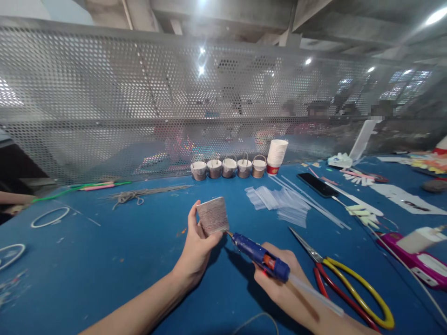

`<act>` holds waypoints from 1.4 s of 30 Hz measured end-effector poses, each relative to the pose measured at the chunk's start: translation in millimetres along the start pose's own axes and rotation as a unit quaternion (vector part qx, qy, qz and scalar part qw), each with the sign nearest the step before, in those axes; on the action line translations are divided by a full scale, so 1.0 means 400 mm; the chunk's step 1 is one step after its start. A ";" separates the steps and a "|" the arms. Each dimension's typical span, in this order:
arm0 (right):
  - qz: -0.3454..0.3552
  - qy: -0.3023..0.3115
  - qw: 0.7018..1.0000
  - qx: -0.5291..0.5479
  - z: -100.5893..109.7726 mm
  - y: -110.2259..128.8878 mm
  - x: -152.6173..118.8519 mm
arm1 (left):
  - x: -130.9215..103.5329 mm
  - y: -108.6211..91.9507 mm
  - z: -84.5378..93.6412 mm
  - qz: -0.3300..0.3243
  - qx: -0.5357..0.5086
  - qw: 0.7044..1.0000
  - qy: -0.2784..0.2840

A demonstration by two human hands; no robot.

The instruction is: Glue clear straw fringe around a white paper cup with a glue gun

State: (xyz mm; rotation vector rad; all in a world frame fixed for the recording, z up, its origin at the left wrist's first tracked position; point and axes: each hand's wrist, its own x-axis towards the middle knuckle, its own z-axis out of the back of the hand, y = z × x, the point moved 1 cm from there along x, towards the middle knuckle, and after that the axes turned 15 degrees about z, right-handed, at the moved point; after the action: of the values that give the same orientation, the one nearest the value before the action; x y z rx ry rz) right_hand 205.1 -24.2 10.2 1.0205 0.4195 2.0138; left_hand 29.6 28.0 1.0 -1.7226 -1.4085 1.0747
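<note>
In my left hand (pixel 199 246) is a small cup wrapped in greyish-brown twine (pixel 213 217), tilted, its side facing me. My right hand (pixel 279 274) grips a blue hot glue gun (pixel 256 251), a clear glue stick (pixel 319 298) jutting from its back end. The nozzle tip is at the lower right edge of the wrapped cup; whether it touches, I cannot tell. To the right of my right hand lie scissors (pixel 324 260) with one red and one yellow handle. Both hands are above the blue table (pixel 139 256).
Several small twine-wrapped buckets with handles (pixel 229 168) stand by the perforated metal screen (pixel 122 93), beside stacked paper cups (pixel 277 156). Glue sticks (pixel 279 202), a black phone (pixel 316 185) and a magenta power strip (pixel 414 260) lie rightward. Loose twine (pixel 127 196) lies left.
</note>
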 end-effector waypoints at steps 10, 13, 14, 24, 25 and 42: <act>0.015 -0.007 1.000 0.013 -0.005 0.001 -0.003 | 0.003 0.002 0.001 -0.019 0.018 1.000 -0.011; 0.000 -0.003 1.000 0.006 -0.007 -0.005 -0.002 | 0.003 0.002 0.003 -0.018 0.016 1.000 -0.006; -0.007 -0.002 1.000 0.007 -0.005 -0.007 -0.002 | 0.003 0.002 0.003 -0.017 0.014 1.000 -0.004; 0.022 -0.001 1.000 0.000 -0.004 0.005 -0.002 | 0.005 0.000 0.000 -0.027 0.030 0.999 -0.011; 0.019 0.000 1.000 0.002 -0.005 0.004 -0.002 | 0.005 0.000 0.000 -0.027 0.029 0.999 -0.010; 0.005 -0.006 1.000 0.008 0.000 0.000 0.001 | 0.010 0.003 0.007 -0.017 0.004 1.000 0.009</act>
State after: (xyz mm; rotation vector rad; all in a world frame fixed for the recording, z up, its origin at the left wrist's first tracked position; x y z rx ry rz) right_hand 205.1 -23.9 10.5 1.0459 0.4249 2.0152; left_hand 28.1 31.5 -2.0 -1.6930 -1.4158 1.0433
